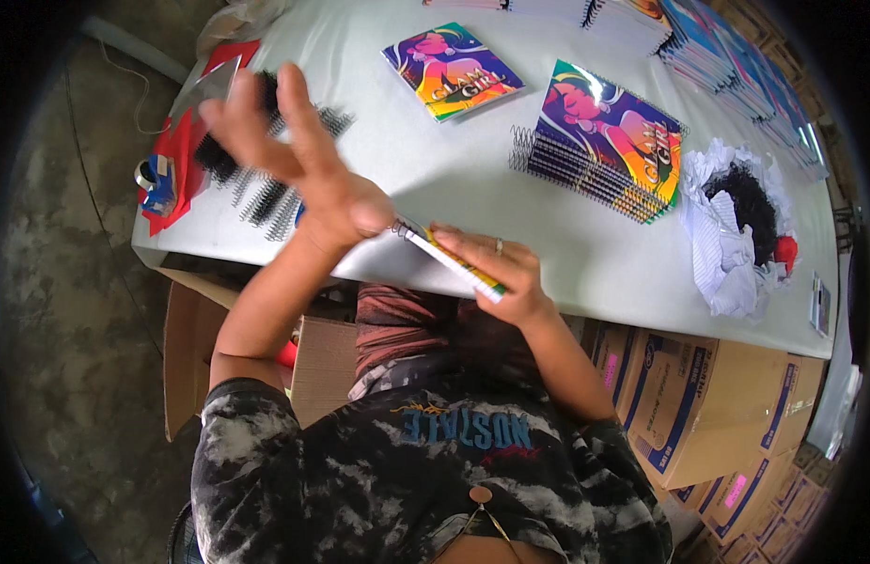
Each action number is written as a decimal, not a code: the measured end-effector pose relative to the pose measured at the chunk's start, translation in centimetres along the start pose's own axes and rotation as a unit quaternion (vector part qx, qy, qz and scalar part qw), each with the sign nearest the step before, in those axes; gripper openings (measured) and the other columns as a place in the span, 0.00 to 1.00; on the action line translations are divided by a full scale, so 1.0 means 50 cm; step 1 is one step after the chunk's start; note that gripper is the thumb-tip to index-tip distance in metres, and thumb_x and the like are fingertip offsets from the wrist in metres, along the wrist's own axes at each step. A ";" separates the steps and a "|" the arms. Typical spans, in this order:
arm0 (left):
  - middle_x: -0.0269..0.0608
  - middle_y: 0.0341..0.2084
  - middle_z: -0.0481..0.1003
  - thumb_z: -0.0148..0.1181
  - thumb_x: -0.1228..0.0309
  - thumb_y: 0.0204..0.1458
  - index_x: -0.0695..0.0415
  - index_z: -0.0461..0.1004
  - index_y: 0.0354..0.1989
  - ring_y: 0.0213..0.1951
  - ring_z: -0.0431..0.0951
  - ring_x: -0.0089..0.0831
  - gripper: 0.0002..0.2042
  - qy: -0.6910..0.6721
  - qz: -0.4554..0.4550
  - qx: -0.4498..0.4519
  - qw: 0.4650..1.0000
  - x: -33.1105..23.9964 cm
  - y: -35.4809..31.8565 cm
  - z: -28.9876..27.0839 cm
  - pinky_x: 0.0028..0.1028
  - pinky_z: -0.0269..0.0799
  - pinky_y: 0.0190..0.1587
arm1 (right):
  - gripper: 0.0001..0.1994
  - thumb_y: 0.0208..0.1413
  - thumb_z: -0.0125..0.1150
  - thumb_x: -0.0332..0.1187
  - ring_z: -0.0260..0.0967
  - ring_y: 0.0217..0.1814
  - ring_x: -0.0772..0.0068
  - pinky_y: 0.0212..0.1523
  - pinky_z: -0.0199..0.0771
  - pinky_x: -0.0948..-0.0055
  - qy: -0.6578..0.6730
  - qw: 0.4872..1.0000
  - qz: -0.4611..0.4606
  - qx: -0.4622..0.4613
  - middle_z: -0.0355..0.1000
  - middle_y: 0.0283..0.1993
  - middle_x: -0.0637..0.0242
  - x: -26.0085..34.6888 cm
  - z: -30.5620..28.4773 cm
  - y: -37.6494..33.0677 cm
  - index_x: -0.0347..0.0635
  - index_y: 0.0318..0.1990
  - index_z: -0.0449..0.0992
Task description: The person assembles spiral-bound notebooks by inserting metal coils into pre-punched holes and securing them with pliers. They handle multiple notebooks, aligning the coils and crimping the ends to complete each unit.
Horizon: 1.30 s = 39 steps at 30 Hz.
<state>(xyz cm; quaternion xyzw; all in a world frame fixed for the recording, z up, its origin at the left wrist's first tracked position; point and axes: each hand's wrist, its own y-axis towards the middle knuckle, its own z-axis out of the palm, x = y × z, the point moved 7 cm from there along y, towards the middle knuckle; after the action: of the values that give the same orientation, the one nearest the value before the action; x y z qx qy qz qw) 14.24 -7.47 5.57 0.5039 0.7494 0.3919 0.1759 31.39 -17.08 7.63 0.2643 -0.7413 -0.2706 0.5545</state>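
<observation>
My right hand (510,273) grips a thin notebook (468,273) tilted nearly edge-on over the table's front edge. White page edges and a yellow-green cover show on it, with a dark spiral coil along its upper left end. Just beyond that coil is my left hand (317,183), palm raised and fingers spread, somewhat blurred. Its thumb side comes close to the coil; whether they touch I cannot tell. Loose dark spiral coils (263,209) lie behind the left wrist. To the right sits a stack of spiral-bound notebooks (599,132) with colourful covers.
A colourful notebook (449,70) lies at the table's (378,75) far middle. More notebook stacks (736,70) line the far right. Crumpled white wrapping (721,249) holds black scraps (750,207). A blue tape dispenser (157,186) rests at left. Cardboard boxes (736,395) stand below right, an open carton (327,367) below left.
</observation>
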 end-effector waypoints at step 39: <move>0.60 0.60 0.51 0.50 0.62 0.53 0.63 0.51 0.62 0.62 0.48 0.55 0.30 0.059 -0.185 0.165 0.967 -0.073 0.238 0.017 0.53 0.42 0.60 | 0.14 0.47 0.55 0.30 0.75 0.41 0.61 0.38 0.75 0.67 -0.257 0.953 -0.131 0.097 0.73 0.42 0.54 0.041 0.061 0.025 0.38 0.43 0.72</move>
<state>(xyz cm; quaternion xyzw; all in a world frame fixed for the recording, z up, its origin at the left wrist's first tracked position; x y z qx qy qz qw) 23.73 -8.16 13.65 0.3543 0.8931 0.2524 0.1151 27.83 -17.29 9.16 0.3326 -0.8405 -0.3265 0.2764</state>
